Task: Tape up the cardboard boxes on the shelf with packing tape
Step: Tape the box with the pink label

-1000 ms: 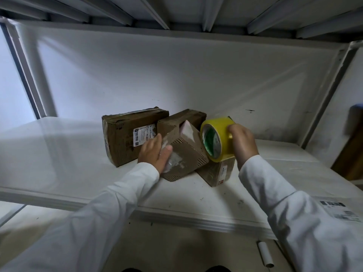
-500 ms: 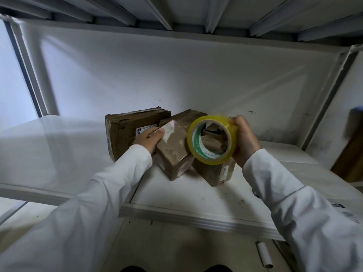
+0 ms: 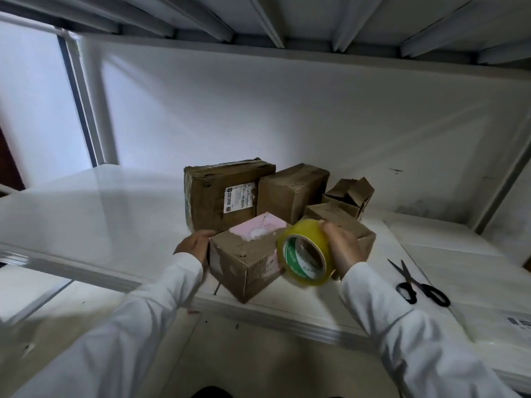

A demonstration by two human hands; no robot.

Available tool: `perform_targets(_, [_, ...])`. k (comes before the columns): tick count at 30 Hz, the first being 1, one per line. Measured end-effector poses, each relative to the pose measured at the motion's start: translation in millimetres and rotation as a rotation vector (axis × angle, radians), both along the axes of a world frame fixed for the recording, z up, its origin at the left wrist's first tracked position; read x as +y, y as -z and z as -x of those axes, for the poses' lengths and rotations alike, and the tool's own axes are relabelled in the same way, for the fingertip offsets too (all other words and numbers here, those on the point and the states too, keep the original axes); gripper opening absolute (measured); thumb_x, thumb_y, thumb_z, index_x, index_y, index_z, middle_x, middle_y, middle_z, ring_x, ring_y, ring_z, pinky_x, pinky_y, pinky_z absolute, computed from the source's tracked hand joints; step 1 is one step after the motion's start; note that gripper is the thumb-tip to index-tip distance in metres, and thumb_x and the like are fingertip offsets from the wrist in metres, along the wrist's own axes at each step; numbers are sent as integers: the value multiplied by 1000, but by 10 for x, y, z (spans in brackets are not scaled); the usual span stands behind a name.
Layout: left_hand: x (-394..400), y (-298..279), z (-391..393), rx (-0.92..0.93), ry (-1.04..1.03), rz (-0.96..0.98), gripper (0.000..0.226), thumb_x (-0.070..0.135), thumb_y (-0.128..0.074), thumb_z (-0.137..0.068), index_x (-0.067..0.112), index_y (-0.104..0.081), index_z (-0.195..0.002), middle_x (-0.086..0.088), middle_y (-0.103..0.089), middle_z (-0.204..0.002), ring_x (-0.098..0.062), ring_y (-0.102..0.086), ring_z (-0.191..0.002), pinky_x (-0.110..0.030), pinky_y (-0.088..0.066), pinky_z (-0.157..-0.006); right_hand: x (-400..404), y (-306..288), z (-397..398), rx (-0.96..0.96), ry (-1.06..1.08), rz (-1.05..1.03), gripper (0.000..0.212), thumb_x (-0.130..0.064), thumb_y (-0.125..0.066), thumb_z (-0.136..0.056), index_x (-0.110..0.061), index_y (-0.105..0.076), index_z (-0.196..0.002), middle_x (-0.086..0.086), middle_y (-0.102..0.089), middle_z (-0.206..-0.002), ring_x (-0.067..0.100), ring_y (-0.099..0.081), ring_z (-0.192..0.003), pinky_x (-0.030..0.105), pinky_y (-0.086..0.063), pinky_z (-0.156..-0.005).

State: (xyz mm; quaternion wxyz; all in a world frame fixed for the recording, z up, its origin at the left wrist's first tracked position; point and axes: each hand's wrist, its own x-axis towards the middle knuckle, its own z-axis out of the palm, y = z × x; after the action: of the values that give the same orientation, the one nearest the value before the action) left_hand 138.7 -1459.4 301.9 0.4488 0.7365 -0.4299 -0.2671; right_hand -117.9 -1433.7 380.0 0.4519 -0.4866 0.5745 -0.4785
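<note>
Head camera looks down on a white shelf [image 3: 86,219] where five cardboard boxes are grouped near the middle. Nearest is a small box [image 3: 244,262] with a pink patch on its top, sitting at the shelf's near edge with one corner pointing toward the viewer. The left hand [image 3: 194,245] rests against this box's left side, fingers curled at its upper edge. The right hand [image 3: 343,248] grips a roll of yellow tape [image 3: 307,252], fingers wrapped over its outer rim; the roll touches the small box's right side. Behind stand a large box [image 3: 221,196] with a white label, a medium box [image 3: 290,191] to its right, a torn open box [image 3: 349,195] farther right, and a low box [image 3: 342,222] partly hidden by the right hand. Black-handled scissors [image 3: 416,282] lie on the shelf to the right, well apart from the boxes.
</note>
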Motion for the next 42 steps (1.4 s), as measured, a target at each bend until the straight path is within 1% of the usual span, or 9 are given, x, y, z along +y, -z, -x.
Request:
perform_targets(3, [7, -200, -1, -22, -54, 85, 38, 35, -34, -101, 14, -59, -119, -14, -60, -127, -35, -53, -114, -40, -40, -101, 22, -32, 14, 46, -51, 54, 15, -38, -48, -96, -27, -41, -103, -4, -45, -94, 19, -45, -90, 34, -38, -84])
perform_targets(8, [175, -599, 375, -93, 179, 213, 34, 40, -46, -97, 17, -69, -107, -4, -65, -108, -23, -54, -94, -27, -38, -82, 17, -48, 35, 178, -98, 135, 19, -34, -52, -95, -33, -53, -76, -9, -52, -83, 9, -48, -75, 32, -40, -80])
perform_targets(14, [198, -850, 892, 46, 538, 30, 46, 55, -51, -88, 15, -72, -94, -2, -68, -90, -19, -60, -84, -32, -44, -83, -14, -23, 57, 358, -145, 182, 24, -37, -53, -92, -23, -62, -75, -2, -59, -85, 22, -55, -86, 33, -45, -79])
perform_targets(16, [168, -832, 980, 74, 546, 21, 48, 56, -57, -84, 12, -72, -95, -1, -67, -87, -18, -60, -82, -32, -46, -85, -16, -22, 66, 384, -134, 190, 23, -38, -53, -92, -22, -63, -79, -5, -58, -83, 17, -54, -82, 34, -47, -79])
perform_targets(19, [153, -810, 1082, 105, 513, 40, 20, 41, -70, -82, 22, -69, -89, 0, -67, -94, -21, -63, -94, -37, -52, -89, -24, -22, 92, 452, -134, 209, 22, -38, -53, -92, -23, -62, -79, -8, -56, -82, 8, -49, -77, 26, -44, -70])
perform_targets(25, [185, -919, 1178, -16, 489, 65, 9, 23, -63, -89, 19, -67, -82, -1, -66, -85, -21, -62, -89, -36, -53, -87, -49, -22, 139, 532, -141, 231, 21, -40, -53, -91, -23, -63, -82, -4, -58, -82, 11, -51, -76, 23, -43, -66])
perform_targets(29, [224, -948, 1215, 74, 467, 48, 19, 27, -59, -92, 18, -63, -77, -2, -59, -67, -16, -53, -61, -30, -49, -69, -56, -14, 166, 553, -131, 256, 20, -40, -54, -91, -23, -63, -85, -4, -57, -83, 14, -52, -78, 22, -42, -64])
perform_targets(32, [265, -974, 1255, 124, 476, -19, 17, 28, -62, -91, 13, -67, -93, -2, -55, -65, -14, -48, -57, -24, -43, -57, -59, -16, 166, 608, -138, 277, 20, -41, -55, -90, -24, -63, -87, -3, -57, -86, 12, -50, -77, 23, -42, -65])
perform_targets(42, [187, -1071, 1301, 44, 419, -25, 16, 11, -60, -90, 7, -72, -100, -4, -61, -69, -23, -57, -77, -36, -52, -85, -89, -64, 151, 711, -95, 322, 29, -42, -55, -90, -17, -68, -91, 5, -64, -91, 16, -51, -78, 38, -49, -79])
